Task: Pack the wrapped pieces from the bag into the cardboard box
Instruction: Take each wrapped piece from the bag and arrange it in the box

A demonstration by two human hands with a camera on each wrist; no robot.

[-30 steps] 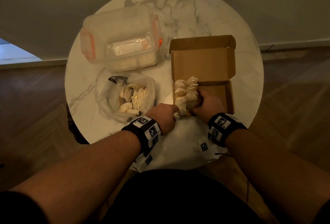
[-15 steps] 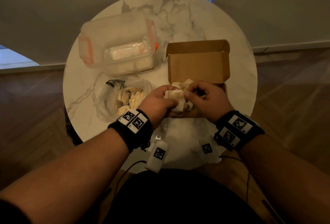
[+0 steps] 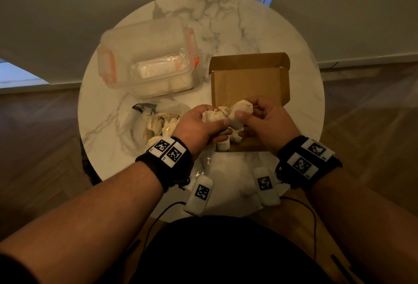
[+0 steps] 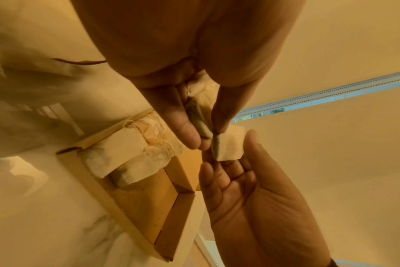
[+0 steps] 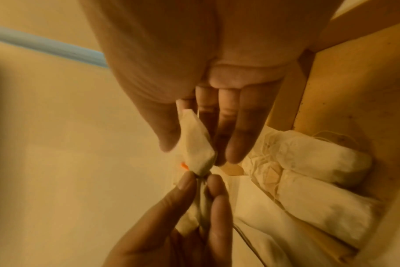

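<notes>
The open cardboard box (image 3: 251, 80) sits right of centre on the table, with several white wrapped pieces (image 3: 222, 145) lying along its left side. Above the box's near left part, my left hand (image 3: 217, 121) grips a wrapped piece (image 3: 211, 116). My right hand (image 3: 246, 114) pinches another wrapped piece (image 3: 241, 110) between thumb and fingers, and the two pieces touch. The clear plastic bag (image 3: 135, 130) lies left of the box with more pieces (image 3: 158, 123) in it. In the left wrist view the packed pieces (image 4: 121, 155) fill one side of the box (image 4: 149, 202).
A clear plastic container (image 3: 147, 57) with orange clips stands at the back left of the round marble table (image 3: 260, 23). Wooden floor surrounds the table. White tag boxes (image 3: 200, 193) on cables hang at the table's near edge.
Both hands have risen from the box's near edge, where they pressed on the packed pieces. They now hold wrapped pieces in the air above the box.
</notes>
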